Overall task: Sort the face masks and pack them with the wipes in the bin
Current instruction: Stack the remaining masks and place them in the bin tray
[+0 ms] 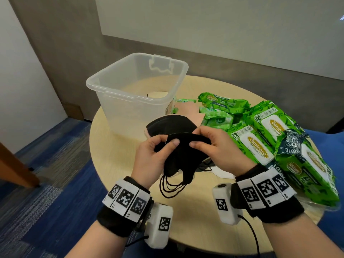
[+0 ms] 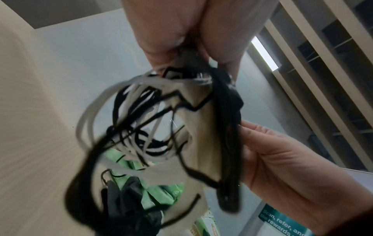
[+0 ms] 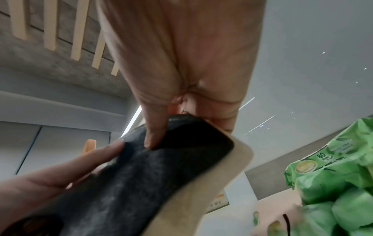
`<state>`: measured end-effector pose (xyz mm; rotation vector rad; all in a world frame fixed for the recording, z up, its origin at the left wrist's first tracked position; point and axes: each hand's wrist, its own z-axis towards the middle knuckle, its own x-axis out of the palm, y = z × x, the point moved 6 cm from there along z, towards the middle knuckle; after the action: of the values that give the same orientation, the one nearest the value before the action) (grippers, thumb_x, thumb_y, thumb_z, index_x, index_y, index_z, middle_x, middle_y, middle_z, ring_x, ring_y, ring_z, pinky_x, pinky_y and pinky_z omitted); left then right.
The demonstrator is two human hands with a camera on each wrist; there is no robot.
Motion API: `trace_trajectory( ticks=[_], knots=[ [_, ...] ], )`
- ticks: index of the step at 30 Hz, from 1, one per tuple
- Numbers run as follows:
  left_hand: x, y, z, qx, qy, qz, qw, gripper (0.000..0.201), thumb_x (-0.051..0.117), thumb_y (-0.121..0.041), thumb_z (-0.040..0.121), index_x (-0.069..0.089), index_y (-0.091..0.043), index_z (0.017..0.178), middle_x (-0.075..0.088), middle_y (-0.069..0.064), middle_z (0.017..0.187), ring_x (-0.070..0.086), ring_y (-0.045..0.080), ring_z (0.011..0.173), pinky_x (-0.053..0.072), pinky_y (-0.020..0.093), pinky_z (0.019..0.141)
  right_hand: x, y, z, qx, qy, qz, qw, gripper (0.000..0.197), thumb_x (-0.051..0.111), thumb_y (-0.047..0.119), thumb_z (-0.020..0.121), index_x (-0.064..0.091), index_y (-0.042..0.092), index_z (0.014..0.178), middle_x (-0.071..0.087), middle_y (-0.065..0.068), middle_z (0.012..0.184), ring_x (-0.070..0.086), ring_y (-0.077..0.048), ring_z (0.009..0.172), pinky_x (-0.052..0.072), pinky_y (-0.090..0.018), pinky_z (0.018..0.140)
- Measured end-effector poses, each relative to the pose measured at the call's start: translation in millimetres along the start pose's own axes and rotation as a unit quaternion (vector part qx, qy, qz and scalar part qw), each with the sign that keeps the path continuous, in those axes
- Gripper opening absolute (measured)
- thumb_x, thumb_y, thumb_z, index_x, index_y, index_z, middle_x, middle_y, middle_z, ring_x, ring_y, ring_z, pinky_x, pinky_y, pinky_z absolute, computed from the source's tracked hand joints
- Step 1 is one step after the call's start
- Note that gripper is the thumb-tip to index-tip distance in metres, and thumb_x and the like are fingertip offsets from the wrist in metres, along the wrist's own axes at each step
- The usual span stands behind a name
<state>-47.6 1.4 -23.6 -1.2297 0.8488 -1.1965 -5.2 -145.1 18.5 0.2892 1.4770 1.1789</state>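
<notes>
Black fabric, thin and limp, is what both hands are working: a small stack of black face masks (image 1: 183, 155) held up over the round table (image 1: 104, 146), just in front of the clear plastic bin (image 1: 115, 94). The left hand (image 1: 150, 161) pinches the stack's upper left edge between thumb and curled fingers; the right hand (image 1: 216, 148) pinches the upper right edge the same way, thumb on the near face. Black ear loops (image 1: 171, 187) hang loose below the stack. In the left wrist view white loops are tangled in with the black ones, so paler masks seem to lie in the same bundle, and the right wrist view shows a cream layer behind the black one.

These masks should weigh almost nothing and fold at any touch, so a light pinch is enough; squeezing harder only creases them. The best hold is probably the flat body near a side seam, with all layers pinched together, since a grip on one layer lets the others slide off. The loops are the nuisance: springy, easily snagged on fingers or on each other.

More masks, black (image 1: 167, 123) and pale pink (image 1: 188, 110), lie on the table just beside the bin. Green wipe packs (image 1: 260, 131) lie beyond those, farther from the bin; they look soft-walled but much heavier. No masks or wipes show inside the bin.
</notes>
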Motion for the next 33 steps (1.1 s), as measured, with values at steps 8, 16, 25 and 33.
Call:
trace_trajectory(
  ticks=[8,16,25,33],
  knots=[
    [18.1,-3.4,-2.8,-0.027,0.11,-0.026,0.993,0.043,0.05,-0.064,0.081,0.065,-0.027,0.094,0.074,-0.006,0.091,0.067,0.006,0.094,0.052,0.019,0.077,-28.6,16.7,-5.0,-0.002,0.054,0.185,0.981,0.006,0.072,0.012,0.069,0.07,0.012,0.075,0.069,-0.003,0.071,0.064,-0.017,0.068,0.052,-0.029,0.064],
    [34.7,-9.8,-16.8,-0.026,0.176,-0.068,0.982,0.038,0.05,-0.053,0.085,0.072,-0.022,0.082,0.073,-0.01,0.078,0.068,0.0,0.078,0.05,0.012,0.067,-14.7,-5.5,8.6,-0.003,-0.019,0.076,0.997,0.015,0.066,0.01,0.083,0.056,0.02,0.078,0.057,-0.006,0.102,0.054,-0.013,0.099,0.042,-0.015,0.086],
    [24.6,-5.5,-12.2,0.028,0.13,-0.005,0.991,0.057,0.065,-0.002,0.083,0.044,-0.043,0.117,0.062,0.004,0.109,0.068,0.024,0.09,0.058,0.035,0.075,-19.1,-18.7,-1.8,0.006,-0.095,0.201,0.975,0.023,0.069,-0.005,0.074,0.055,0.014,0.076,0.059,0.009,0.057,0.054,-0.004,0.056,0.047,-0.018,0.053],
    [40.9,-7.9,-13.7,0.003,0.178,-0.028,0.984,0.035,0.058,0.008,0.083,0.064,-0.019,0.105,0.067,-0.005,0.097,0.064,0.004,0.09,0.051,0.016,0.073,-22.6,-14.7,-6.5,-0.018,-0.133,0.165,0.977,0.026,0.073,0.006,0.074,0.064,0.023,0.091,0.065,-0.004,0.071,0.062,-0.011,0.069,0.052,-0.027,0.062]
  ],
)
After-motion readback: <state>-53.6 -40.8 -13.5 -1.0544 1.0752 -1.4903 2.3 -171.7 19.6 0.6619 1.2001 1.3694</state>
